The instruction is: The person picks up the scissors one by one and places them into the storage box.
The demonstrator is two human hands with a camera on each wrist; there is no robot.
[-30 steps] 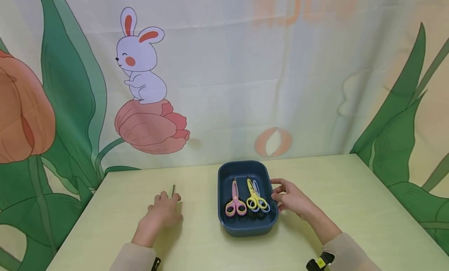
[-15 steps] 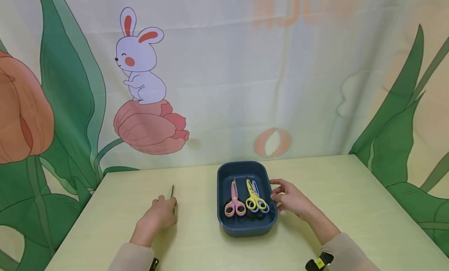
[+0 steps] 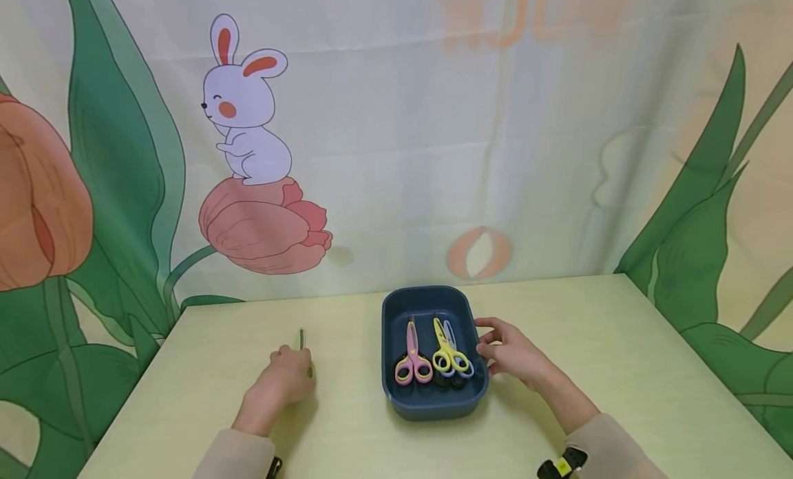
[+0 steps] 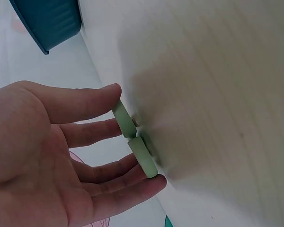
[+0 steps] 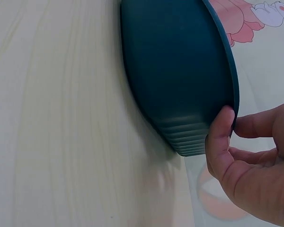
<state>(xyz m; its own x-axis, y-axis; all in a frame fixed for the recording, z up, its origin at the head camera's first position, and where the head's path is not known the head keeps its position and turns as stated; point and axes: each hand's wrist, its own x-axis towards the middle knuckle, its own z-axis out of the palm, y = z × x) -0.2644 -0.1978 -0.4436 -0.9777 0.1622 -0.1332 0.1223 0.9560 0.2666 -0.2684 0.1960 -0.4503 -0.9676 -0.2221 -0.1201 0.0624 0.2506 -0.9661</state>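
On the left of the table my left hand (image 3: 275,381) holds green scissors (image 3: 301,339), blades pointing away from me. In the left wrist view the thumb and fingers grip the green handles (image 4: 143,158) from both ends, close above the tabletop. The dark blue bin (image 3: 436,411) stands right of this hand. My right hand (image 3: 514,353) pinches the bin's right side, its thumb (image 5: 221,125) on the outer wall and a finger at the rim. Inside the bin lie pink scissors (image 3: 412,348), yellow scissors (image 3: 444,339) and light-blue scissors (image 3: 467,371). Black handles show partly beneath them.
The pale wooden table (image 3: 347,438) reaches back to a hanging cloth (image 3: 396,155) printed with a rabbit, tulips and leaves. Black wrist straps (image 3: 562,463) sit by both sleeves.
My left hand's fingers have closed round the green scissors. The hand has drawn slightly closer in on them. The right hand and bin have stayed put.
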